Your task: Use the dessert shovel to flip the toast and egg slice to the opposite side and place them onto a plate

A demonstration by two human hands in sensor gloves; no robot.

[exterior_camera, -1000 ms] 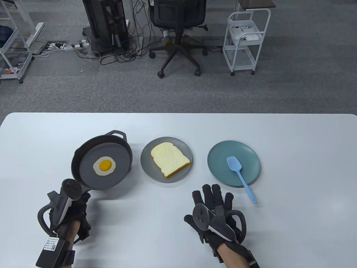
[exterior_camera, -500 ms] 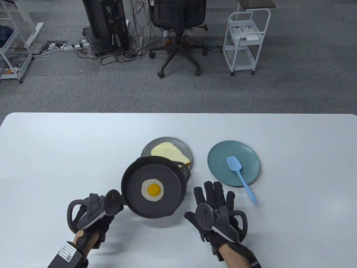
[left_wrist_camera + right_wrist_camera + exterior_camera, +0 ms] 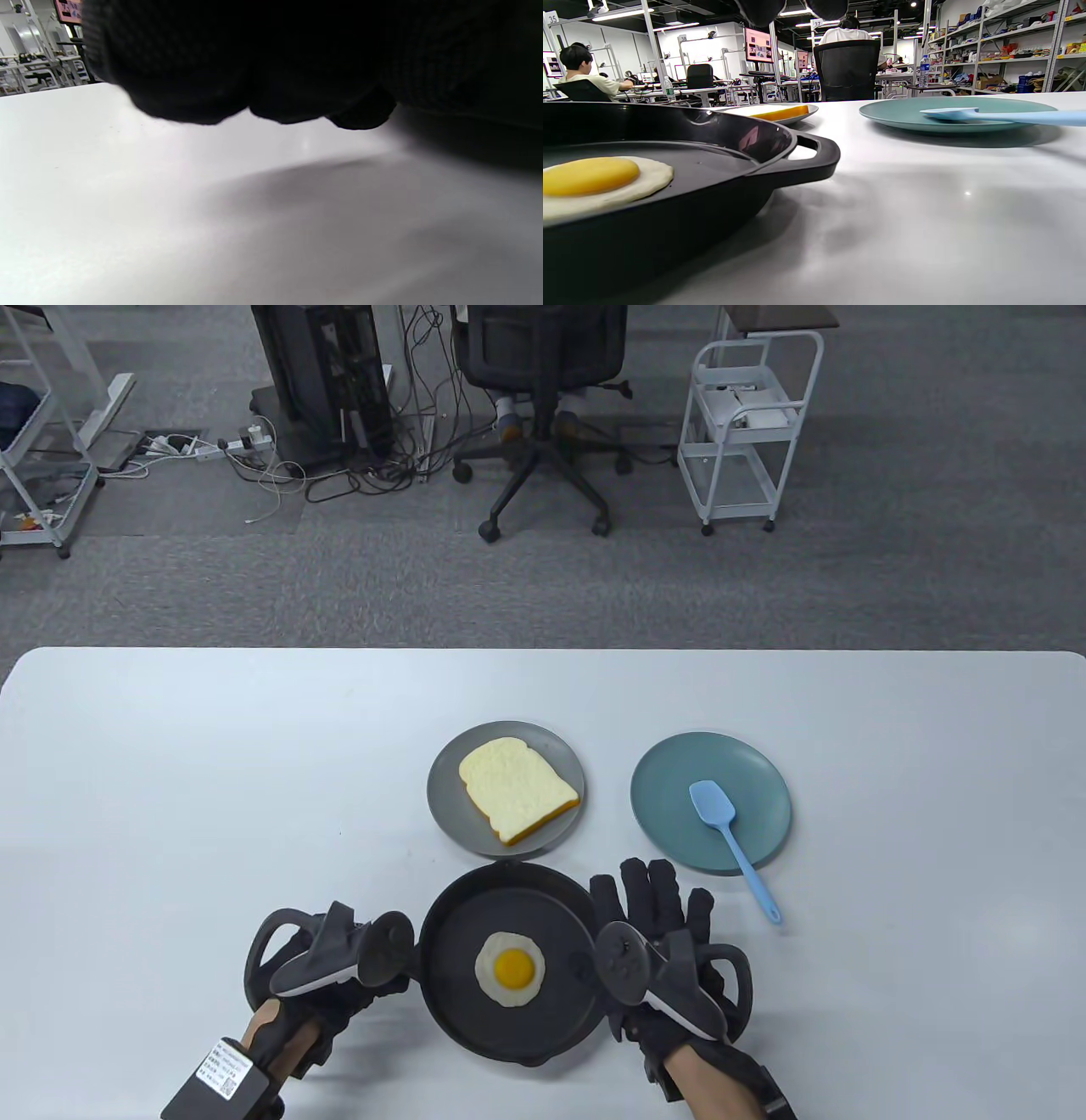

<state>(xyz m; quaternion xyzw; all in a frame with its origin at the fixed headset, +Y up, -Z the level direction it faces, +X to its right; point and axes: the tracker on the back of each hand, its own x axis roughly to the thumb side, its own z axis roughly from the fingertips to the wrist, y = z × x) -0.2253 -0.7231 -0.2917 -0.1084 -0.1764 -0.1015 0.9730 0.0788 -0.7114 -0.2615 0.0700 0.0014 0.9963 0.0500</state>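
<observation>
The left hand (image 3: 327, 984) grips the skillet (image 3: 462, 1001) handle; the fried egg (image 3: 509, 969) lies inside, just right of it. The right hand (image 3: 657, 950) rests flat, fingers straight, on the bench (image 3: 212, 780). Beyond: toast (image 3: 517, 789) on a grey plate (image 3: 445, 806), blue dessert shovel (image 3: 731, 836) on a teal plate (image 3: 670, 780).

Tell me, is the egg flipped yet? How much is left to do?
Not yet. The egg lies yolk up in the pan, which the left hand holds by its handle. The right hand rests flat beside it. The shovel lies untouched on the blue plate, and the toast sits on the grey plate. All the flipping and plating is left.
</observation>
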